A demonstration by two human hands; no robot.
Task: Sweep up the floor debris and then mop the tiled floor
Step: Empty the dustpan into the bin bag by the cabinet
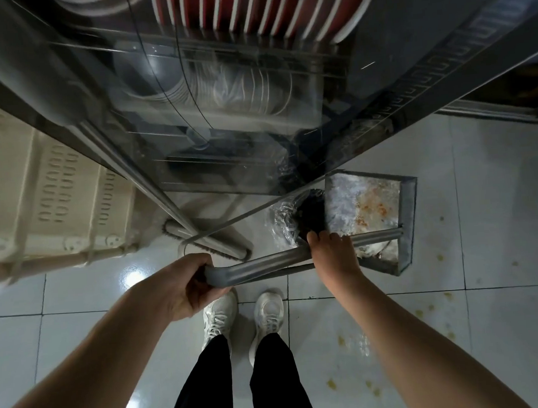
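Black trousers (211, 385), seemingly off-white laced trainers (220, 317)

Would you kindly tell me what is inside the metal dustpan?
The dustpan shows a rust-stained base; crumpled clear plastic and a dark clump sit at its open mouth. The right hand and the handle cover its near part, so anything there is hidden.

I see a rusty grey metal dustpan (370, 202) on the glossy white tiled floor (503, 217), crumpled plastic and dark debris (295, 222) at its mouth.
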